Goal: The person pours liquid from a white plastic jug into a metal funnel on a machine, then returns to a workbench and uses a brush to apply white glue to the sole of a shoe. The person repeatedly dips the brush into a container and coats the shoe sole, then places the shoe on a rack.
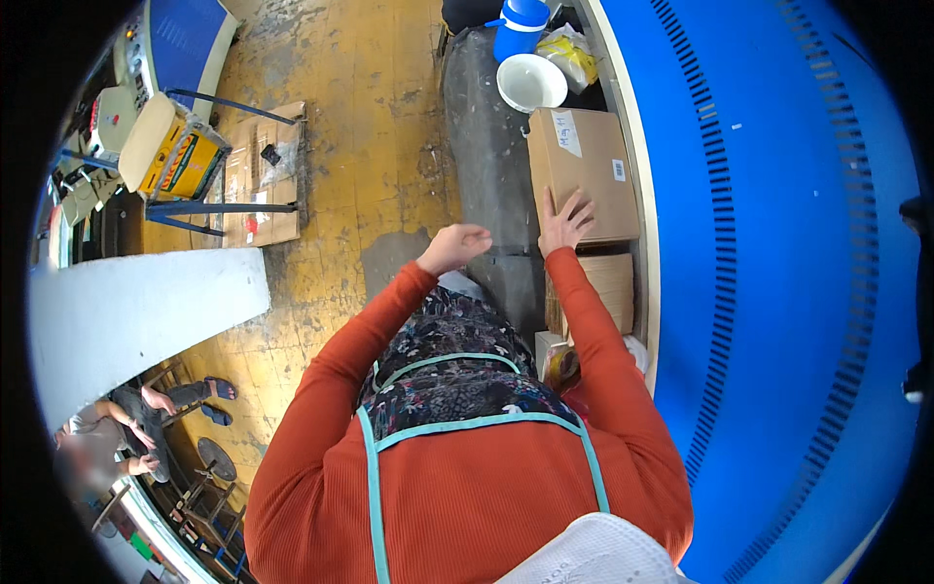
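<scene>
My right hand (567, 222) is stretched out with its fingers spread, over the near end of a closed brown cardboard box (595, 170). Whether the fingertips press on the box or hover just above it, I cannot tell. To the left, my left hand (455, 249) hangs in the air in front of my apron (452, 336), its fingers curled in. No object shows in it. A white label and handwriting mark the box's top. Below it sits a second cardboard box (605, 292), partly hidden by my right forearm.
A blue table with dark slots (778, 292) runs along my right. Beyond the box are a white bowl (531, 83) and a blue jug (521, 27). On the left stand a chair frame (233, 207), a white panel (146, 311) and a seated person (107, 438).
</scene>
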